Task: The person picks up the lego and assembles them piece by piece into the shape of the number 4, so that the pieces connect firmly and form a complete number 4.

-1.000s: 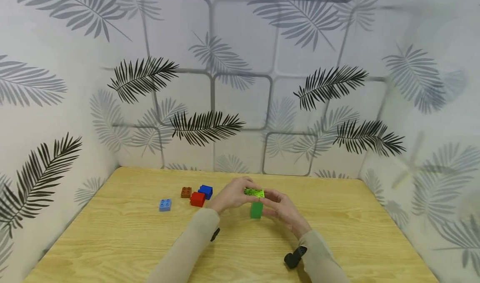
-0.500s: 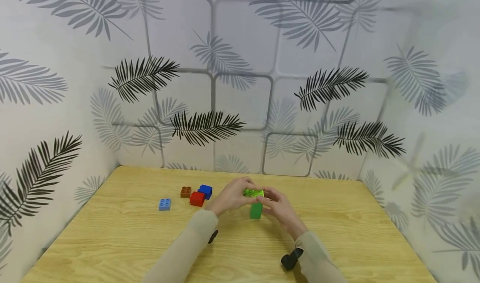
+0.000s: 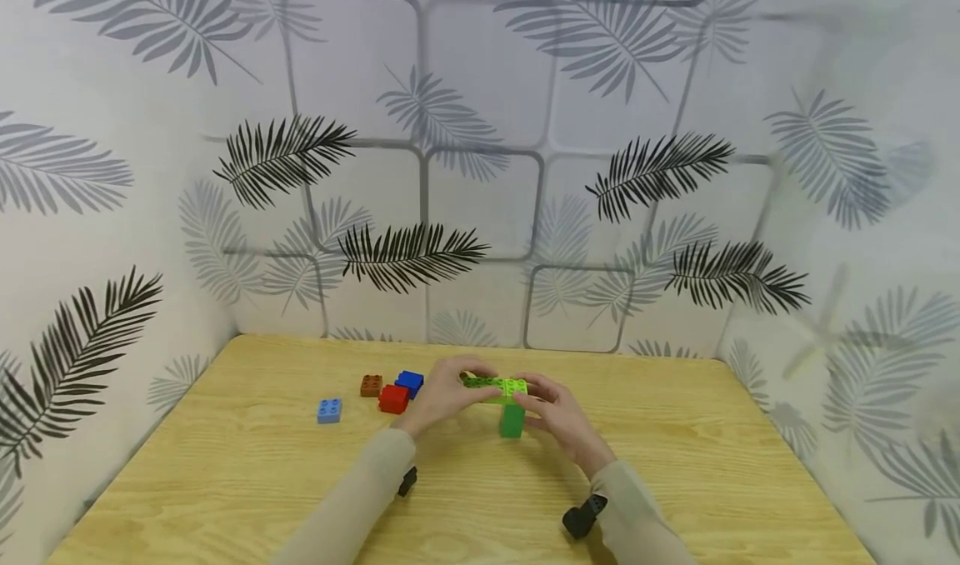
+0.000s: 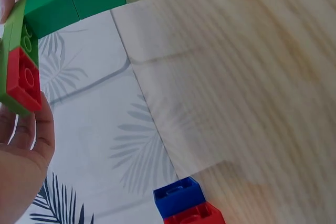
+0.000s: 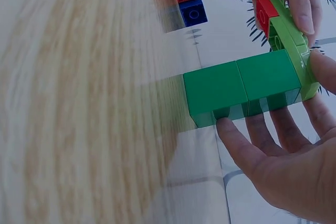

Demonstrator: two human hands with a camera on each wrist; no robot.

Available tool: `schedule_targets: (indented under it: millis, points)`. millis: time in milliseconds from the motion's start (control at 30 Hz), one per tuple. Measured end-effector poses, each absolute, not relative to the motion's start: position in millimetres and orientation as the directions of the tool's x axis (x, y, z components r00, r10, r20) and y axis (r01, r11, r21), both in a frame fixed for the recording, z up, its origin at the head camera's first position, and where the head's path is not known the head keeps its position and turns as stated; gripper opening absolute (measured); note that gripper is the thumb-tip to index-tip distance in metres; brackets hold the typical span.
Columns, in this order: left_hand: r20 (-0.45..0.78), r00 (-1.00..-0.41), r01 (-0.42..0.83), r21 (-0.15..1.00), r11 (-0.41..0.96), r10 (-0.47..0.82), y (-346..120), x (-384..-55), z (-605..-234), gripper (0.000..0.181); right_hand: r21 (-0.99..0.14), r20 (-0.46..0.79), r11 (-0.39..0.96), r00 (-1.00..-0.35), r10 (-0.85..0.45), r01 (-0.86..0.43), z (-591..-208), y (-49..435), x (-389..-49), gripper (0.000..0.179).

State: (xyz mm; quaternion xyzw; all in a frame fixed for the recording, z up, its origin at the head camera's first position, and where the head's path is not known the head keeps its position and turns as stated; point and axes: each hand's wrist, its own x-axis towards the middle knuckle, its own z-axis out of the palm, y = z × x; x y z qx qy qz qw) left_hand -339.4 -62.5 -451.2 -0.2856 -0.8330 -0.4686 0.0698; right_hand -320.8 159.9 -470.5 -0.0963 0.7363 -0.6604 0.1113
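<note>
Two dark green toy bricks point(image 5: 241, 85) stand stacked on the table, with lime green bricks point(image 3: 495, 389) across their top, reaching out to the left. A red brick point(image 4: 24, 80) hangs under the outer left end of the lime bricks, seen in both wrist views. My left hand point(image 3: 442, 394) pinches that outer end between thumb and fingers. From the right, my right hand point(image 3: 562, 419) holds the stack; its fingers lie along the dark green bricks and its thumb is at the lime bricks. In the head view the red brick under the lime end is hidden.
On the left of the wooden table point(image 3: 225, 482) lie a brown brick point(image 3: 371, 386), a light blue brick point(image 3: 329, 411), a red brick point(image 3: 393, 398) and a blue brick point(image 3: 409, 383), the last two side by side. A leaf-patterned wall covering point(image 3: 480, 298) rises behind the table.
My left hand has shifted left along the lime bricks, so more of them shows between the hands. The right hand and the dark green stack have stayed nearly in place.
</note>
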Motion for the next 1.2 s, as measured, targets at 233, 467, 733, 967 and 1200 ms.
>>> schedule_targets:
  millis: [233,467,733,967,1200]
  points:
    - [0.371,-0.852,0.494,0.802,0.336,0.368,-74.3,-340.5,-454.1,0.024,-0.994,-0.038,0.107,-0.956,-0.291,0.007,-469.8,160.9,-321.5,0.05]
    - [0.318,-0.884,0.432,0.837,0.336,0.343,-88.8,-341.1,-456.4,0.025,-0.994,-0.048,0.111,-0.957,-0.285,0.017,-468.7,159.5,-320.9,0.05]
    - [0.297,-0.902,0.405,0.832,0.379,0.312,-105.2,-340.4,-460.3,0.026,-0.994,-0.044,0.11,-0.954,-0.296,0.012,-468.2,160.7,-319.6,0.052]
    - [0.22,-0.928,0.334,0.851,0.405,0.302,-120.0,-343.5,-457.5,0.023,-0.995,-0.042,0.103,-0.948,-0.315,0.009,-469.4,164.2,-321.4,0.053]
    - [0.192,-0.949,0.287,0.855,0.432,0.251,-145.7,-355.8,-459.7,0.023,-0.995,-0.044,0.097,-0.949,-0.311,0.014,-472.1,163.9,-319.9,0.055]
